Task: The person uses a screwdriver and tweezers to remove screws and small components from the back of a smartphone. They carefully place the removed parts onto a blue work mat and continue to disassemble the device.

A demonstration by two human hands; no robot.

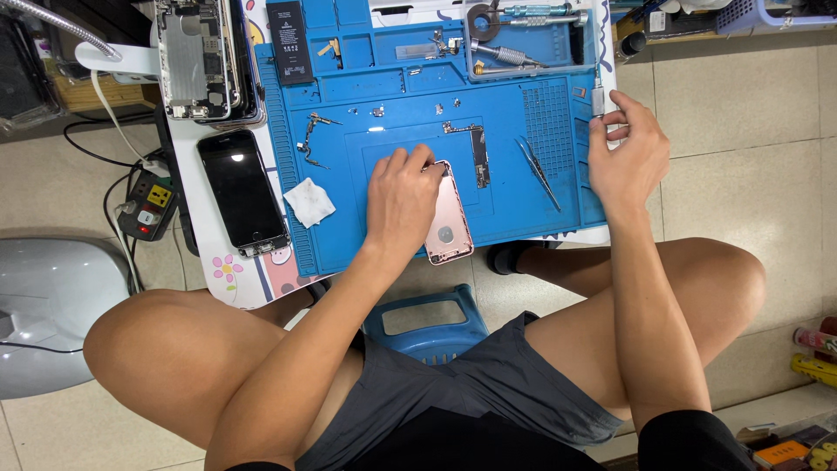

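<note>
My left hand (403,199) rests on top of a pink phone back housing (449,228) that lies face down on the blue repair mat (349,227), fingers gripping its upper end. My right hand (626,150) is at the mat's right edge, fingers closed around a small silver screwdriver (598,96) held upright. A dark logic board (479,155) lies just right of the housing, and tweezers (540,173) lie between it and my right hand.
A black phone screen (242,190) and a white cloth (309,201) lie left of the mat. A battery (289,42), stacked phone housings (202,58) and a tool tray (523,44) sit at the back. A power strip (150,206) is on the floor, a blue stool (427,321) below.
</note>
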